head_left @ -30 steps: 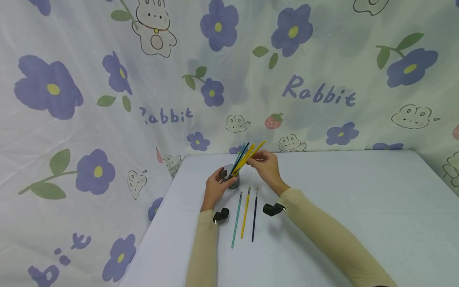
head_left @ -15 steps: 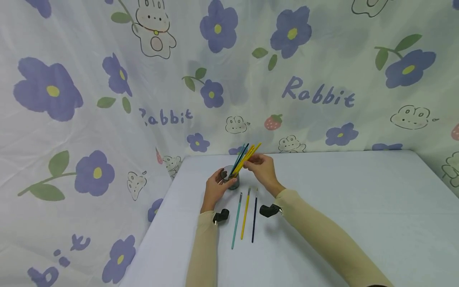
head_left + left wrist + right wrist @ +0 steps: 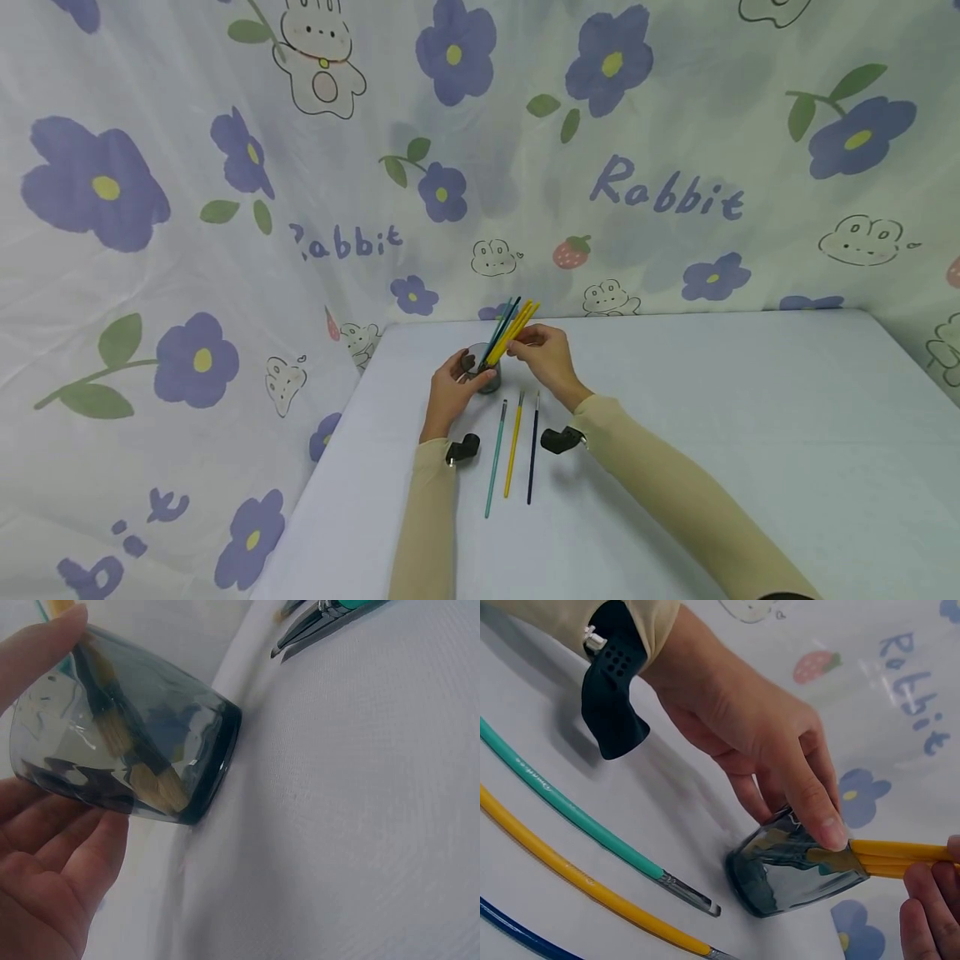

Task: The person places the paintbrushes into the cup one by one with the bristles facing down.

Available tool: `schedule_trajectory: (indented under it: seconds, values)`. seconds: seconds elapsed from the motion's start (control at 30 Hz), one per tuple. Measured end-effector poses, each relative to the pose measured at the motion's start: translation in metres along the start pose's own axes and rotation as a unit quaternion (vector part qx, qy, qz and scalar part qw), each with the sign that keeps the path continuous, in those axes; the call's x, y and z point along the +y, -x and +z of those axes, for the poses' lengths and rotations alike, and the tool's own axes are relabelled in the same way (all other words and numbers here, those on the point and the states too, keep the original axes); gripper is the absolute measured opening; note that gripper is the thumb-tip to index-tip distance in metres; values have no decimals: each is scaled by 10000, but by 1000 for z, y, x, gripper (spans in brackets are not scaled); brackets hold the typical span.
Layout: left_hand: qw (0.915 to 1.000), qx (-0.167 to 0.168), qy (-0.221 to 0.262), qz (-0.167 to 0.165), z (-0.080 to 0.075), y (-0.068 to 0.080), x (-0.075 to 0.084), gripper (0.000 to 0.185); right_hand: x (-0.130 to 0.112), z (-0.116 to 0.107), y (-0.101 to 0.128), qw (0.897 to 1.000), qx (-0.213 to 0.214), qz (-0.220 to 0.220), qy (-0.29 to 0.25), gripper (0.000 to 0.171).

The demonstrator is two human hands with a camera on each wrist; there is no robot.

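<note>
My left hand (image 3: 447, 398) grips a smoky glass cup (image 3: 142, 735), thumb on the near side and fingers round the other. Inside it, paintbrushes stand bristles down, and their bristles (image 3: 114, 733) show through the wall near the base. Several yellow paintbrushes (image 3: 516, 330) lean to the right out of the cup beside blue and teal paintbrushes (image 3: 498, 332). With thumb and fingertips, my right hand (image 3: 551, 358) pinches yellow handles (image 3: 900, 851) just above the rim. The lower part of the cup is partly hidden by my left thumb in the head view.
In front of the cup lie a teal paintbrush (image 3: 496, 458), a yellow paintbrush (image 3: 513, 446) and a navy paintbrush (image 3: 533, 450), side by side on the white table (image 3: 712, 433). A patterned curtain (image 3: 525, 167) hangs behind and to the left.
My right hand has moved left and slightly down toward the cup. The outermost yellow paintbrush has slid lower and now sits close against the other yellow ones. My left hand stays on the cup.
</note>
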State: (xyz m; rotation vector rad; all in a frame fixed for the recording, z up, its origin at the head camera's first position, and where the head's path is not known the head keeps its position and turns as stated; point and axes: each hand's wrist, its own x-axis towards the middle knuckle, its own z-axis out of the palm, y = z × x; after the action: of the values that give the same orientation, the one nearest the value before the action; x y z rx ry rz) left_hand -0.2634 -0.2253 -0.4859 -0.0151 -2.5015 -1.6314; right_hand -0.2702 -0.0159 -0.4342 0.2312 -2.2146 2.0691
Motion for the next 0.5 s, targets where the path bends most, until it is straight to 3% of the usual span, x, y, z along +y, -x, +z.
schedule_trajectory:
  seconds: [0.5]
  values:
    - [10000,57,-64,29,0,-2,-5,92,5,5,3,9994,-257,173,122,20]
